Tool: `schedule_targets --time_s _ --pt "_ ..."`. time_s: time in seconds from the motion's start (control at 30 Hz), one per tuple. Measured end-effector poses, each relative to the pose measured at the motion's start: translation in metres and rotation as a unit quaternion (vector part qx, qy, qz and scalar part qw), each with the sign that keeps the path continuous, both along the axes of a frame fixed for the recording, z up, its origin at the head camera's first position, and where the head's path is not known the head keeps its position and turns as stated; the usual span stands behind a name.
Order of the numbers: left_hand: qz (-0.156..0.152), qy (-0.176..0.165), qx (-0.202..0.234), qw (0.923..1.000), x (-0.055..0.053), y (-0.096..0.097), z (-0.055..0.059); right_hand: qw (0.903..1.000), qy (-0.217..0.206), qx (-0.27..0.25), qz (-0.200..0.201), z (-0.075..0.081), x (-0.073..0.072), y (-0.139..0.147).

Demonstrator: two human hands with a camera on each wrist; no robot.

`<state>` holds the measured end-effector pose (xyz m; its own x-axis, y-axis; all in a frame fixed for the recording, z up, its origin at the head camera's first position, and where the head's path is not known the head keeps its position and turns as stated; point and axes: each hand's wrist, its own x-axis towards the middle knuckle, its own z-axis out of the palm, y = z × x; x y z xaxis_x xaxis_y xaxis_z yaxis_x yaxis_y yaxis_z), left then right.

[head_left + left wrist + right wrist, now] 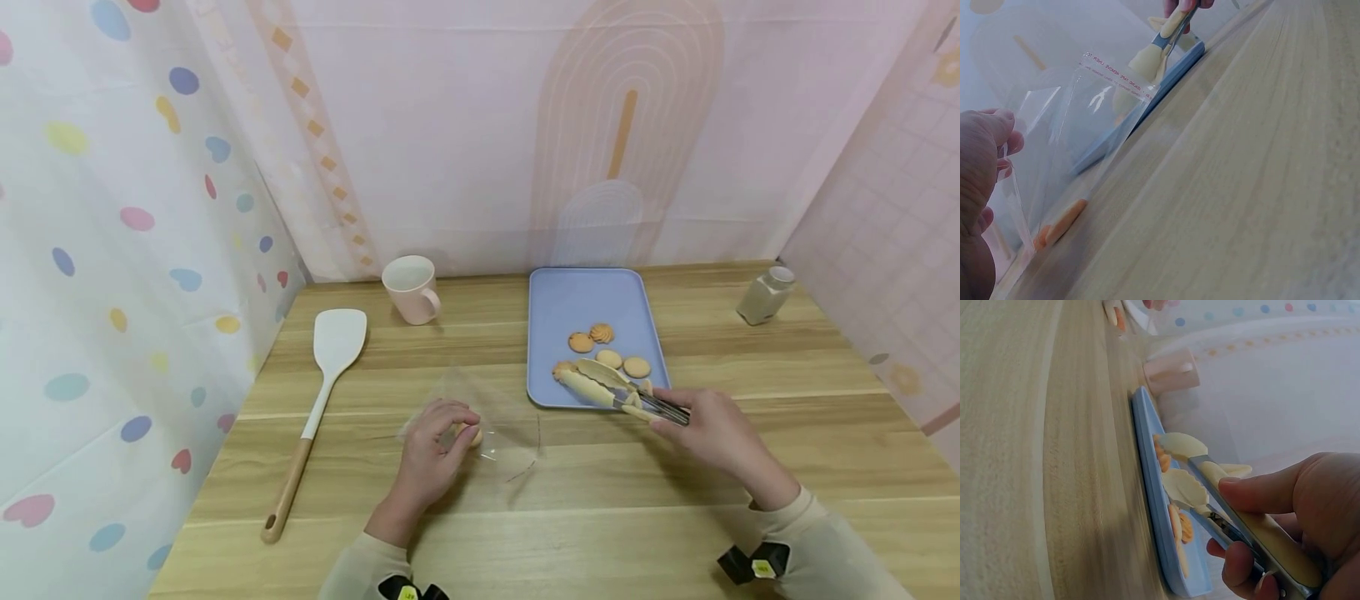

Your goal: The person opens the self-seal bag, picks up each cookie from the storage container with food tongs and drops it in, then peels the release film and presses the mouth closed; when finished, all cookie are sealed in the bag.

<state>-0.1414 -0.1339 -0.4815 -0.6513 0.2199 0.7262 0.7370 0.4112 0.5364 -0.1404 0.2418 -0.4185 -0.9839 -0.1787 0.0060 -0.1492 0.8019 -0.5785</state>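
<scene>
It looks like a home-style kitchen or dining corner, screened off with printed cloth; which room lies behind cannot be told. A wood-grain tabletop [600, 525] carries household kitchenware: a pink mug [409, 293], a white-headed spatula [339, 337], tongs [588, 387], a small jar [765, 297] and a blue tray [583, 293] of cookies [608, 359]. Around it hang a spot-and-heart curtain [97, 275] at left, an arch-print curtain [450, 142] behind and a grid-and-flower curtain [885, 242] at right.
</scene>
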Motion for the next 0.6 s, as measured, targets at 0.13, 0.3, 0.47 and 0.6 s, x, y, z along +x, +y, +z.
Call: schedule_targets --time_s 0.13,0.3,0.47,0.6 --pt "0.0 0.003 -0.002 1.0 -0.0004 0.0 -0.0005 0.9996 0.013 0.023 0.006 0.0008 0.0009 -0.0014" --pt "0.006 -0.001 -0.006 1.0 0.0003 -0.0004 -0.0011 0.9982 0.027 0.051 0.013 0.0029 -0.0008 -0.0022" --pt "0.007 -0.009 -0.007 0.9999 0.0014 -0.0002 0.0 0.9973 0.025 0.067 0.02 0.0053 -0.0051 -0.0035" --pt "0.006 -0.014 -0.007 0.9999 0.0016 -0.0001 0.0005 0.9964 0.02 0.076 0.03 0.0075 -0.0077 -0.0065"
